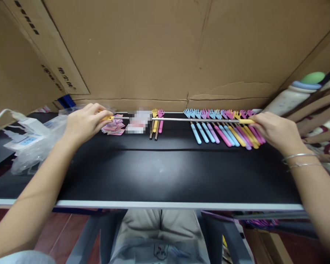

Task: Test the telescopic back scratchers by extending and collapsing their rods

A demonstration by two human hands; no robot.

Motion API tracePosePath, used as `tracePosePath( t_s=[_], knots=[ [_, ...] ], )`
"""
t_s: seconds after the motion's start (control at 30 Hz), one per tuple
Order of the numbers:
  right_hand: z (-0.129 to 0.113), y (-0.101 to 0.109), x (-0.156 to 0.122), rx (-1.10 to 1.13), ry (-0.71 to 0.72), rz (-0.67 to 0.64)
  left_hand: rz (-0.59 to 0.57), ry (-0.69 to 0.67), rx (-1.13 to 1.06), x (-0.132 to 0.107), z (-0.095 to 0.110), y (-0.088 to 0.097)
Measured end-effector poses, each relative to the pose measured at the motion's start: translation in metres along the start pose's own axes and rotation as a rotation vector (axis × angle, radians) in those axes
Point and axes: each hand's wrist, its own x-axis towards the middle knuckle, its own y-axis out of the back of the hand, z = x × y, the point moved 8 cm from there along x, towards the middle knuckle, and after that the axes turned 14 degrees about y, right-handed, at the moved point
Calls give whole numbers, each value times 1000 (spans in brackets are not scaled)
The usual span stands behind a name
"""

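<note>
A telescopic back scratcher (181, 119) with yellow ends is stretched out long and level above the black table (165, 172). My left hand (85, 123) is closed on its yellow end at the left. My right hand (275, 130) is closed on its yellow handle at the right. Under the rod, a row of several collapsed scratchers (222, 128) in blue, pink, purple and yellow lies side by side. Three more collapsed scratchers (156, 123) lie near the middle.
Small pink labels (114, 126) lie in a heap by my left hand. A clear plastic bag (35, 146) and white power strips (24, 137) sit at the left. Cardboard walls (165, 51) surround the table. A bottle with a green cap (297, 93) stands at the right.
</note>
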Motion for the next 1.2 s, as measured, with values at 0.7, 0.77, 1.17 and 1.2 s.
tracePosePath(
  t_s=[0.7,0.77,1.17,1.2],
  knots=[
    [90,-29,-89,145,-581,-241,-193,507,76,-47,-117,0],
    [71,-28,-66,185,-510,-252,-174,478,61,-43,-107,5],
    [-2,-46,3,478,-165,-279,-76,553,-15,-44,-113,-2],
    [-7,-44,7,490,-145,-276,-68,558,-17,-43,-113,-2]
  ],
)
